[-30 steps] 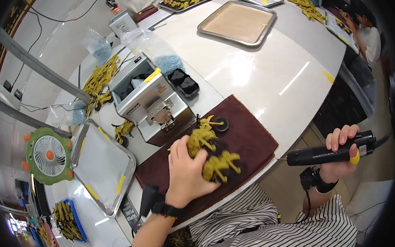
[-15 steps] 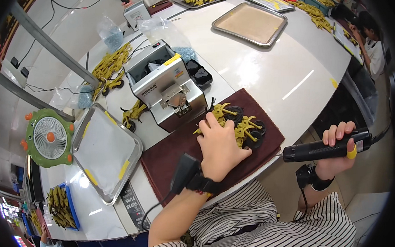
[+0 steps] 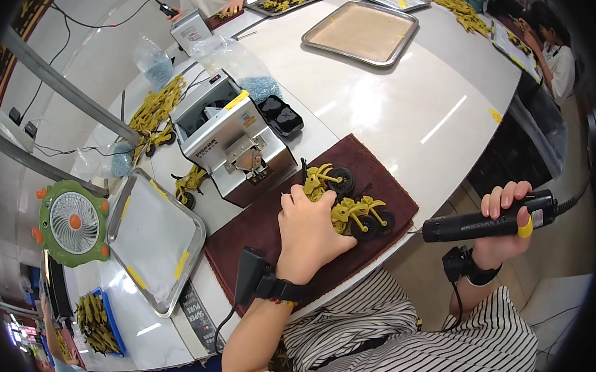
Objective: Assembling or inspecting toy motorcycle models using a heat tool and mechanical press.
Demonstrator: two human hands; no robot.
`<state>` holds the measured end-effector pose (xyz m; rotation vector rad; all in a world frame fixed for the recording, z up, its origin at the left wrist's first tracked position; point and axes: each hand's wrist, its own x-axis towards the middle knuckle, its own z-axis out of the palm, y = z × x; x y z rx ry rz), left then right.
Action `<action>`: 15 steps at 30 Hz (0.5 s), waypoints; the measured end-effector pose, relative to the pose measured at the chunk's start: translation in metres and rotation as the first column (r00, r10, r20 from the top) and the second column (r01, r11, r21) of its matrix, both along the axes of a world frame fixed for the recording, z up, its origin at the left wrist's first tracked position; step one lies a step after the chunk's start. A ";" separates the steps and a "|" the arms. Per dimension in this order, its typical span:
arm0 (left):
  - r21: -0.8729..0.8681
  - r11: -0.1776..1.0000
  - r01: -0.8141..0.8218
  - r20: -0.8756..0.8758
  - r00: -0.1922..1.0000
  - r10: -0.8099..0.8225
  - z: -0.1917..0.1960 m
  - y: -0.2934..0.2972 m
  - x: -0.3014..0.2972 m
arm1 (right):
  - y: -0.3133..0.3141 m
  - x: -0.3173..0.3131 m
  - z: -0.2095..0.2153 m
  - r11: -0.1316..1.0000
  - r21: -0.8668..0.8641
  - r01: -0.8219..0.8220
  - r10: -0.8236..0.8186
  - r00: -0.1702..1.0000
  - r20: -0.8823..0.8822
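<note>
On a maroon mat (image 3: 382,167) lie yellow toy motorcycles with black wheels, one upper motorcycle (image 3: 321,178) and one lower motorcycle (image 3: 349,213) closer to me. My left hand (image 3: 308,236) reaches over them from the left, fingers curled at their left ends and thumb pointing right below the lower one; its grip partly hides them. In my right hand (image 3: 498,250), wrapped by the fingers, is a black electric screwdriver (image 3: 459,226), held level beyond the mat's right side, its thin tip pointing left toward the mat edge. A yellow band circles one finger.
A silver screw feeder (image 3: 237,145) stands behind the mat, next to a black tray (image 3: 281,115). Left are a paper-lined metal tray (image 3: 161,239), a green fan (image 3: 75,220) and a blue bin of yellow parts (image 3: 119,326). Another metal tray (image 3: 360,35) lies at the back. Co-workers sit around.
The lower motorcycle has shifted toward me, widening the gap to the upper one, with my left hand still on them. My right hand keeps the screwdriver in nearly the same place. The view has shifted slightly.
</note>
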<state>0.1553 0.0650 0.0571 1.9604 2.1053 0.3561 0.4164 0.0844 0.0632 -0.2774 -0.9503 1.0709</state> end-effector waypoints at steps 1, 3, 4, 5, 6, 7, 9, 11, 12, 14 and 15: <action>0.002 1.000 0.030 -0.006 1.000 -0.030 0.000 0.000 0.000 | 0.001 0.000 0.000 1.000 -0.001 0.005 -0.005 1.000 0.010; 0.003 0.998 0.061 -0.009 0.998 -0.061 0.000 -0.003 -0.003 | -0.001 0.002 -0.004 1.000 -0.003 0.011 -0.011 1.000 0.006; 0.042 0.991 0.125 0.017 0.992 -0.126 0.002 -0.006 -0.006 | -0.001 0.004 -0.004 1.000 -0.001 0.016 -0.016 1.000 0.000; 0.083 0.979 0.186 0.040 0.981 -0.190 0.003 -0.010 -0.009 | -0.001 0.006 -0.005 1.000 -0.001 0.020 -0.020 1.000 0.001; 0.133 0.969 0.210 0.073 0.973 -0.221 0.007 -0.016 -0.013 | -0.001 0.007 -0.005 1.000 -0.002 0.021 -0.021 1.000 -0.006; 0.191 0.956 0.222 0.074 0.968 -0.240 0.013 -0.024 -0.016 | -0.001 0.008 -0.006 1.000 -0.008 0.023 -0.023 1.000 -0.014; 0.262 0.936 0.233 0.032 0.968 -0.250 0.031 -0.049 -0.024 | 0.000 0.008 -0.004 1.000 -0.003 0.010 -0.010 1.000 -0.018; 0.339 0.907 0.249 -0.092 0.968 -0.231 0.037 -0.078 -0.035 | 0.000 0.009 -0.006 1.000 0.004 -0.005 0.005 1.000 -0.015; 0.388 0.892 0.233 -0.194 0.966 -0.168 0.039 -0.091 -0.038 | 0.002 0.007 -0.007 1.000 -0.008 -0.023 0.022 0.999 -0.024; 0.533 0.807 0.254 -0.283 0.952 -0.113 0.026 -0.116 -0.054 | 0.001 0.006 -0.004 1.000 0.003 -0.026 0.026 1.000 -0.016; 0.579 0.788 0.211 -0.341 0.940 -0.001 0.021 -0.123 -0.059 | 0.000 0.008 -0.004 0.999 0.005 -0.038 0.038 0.999 -0.026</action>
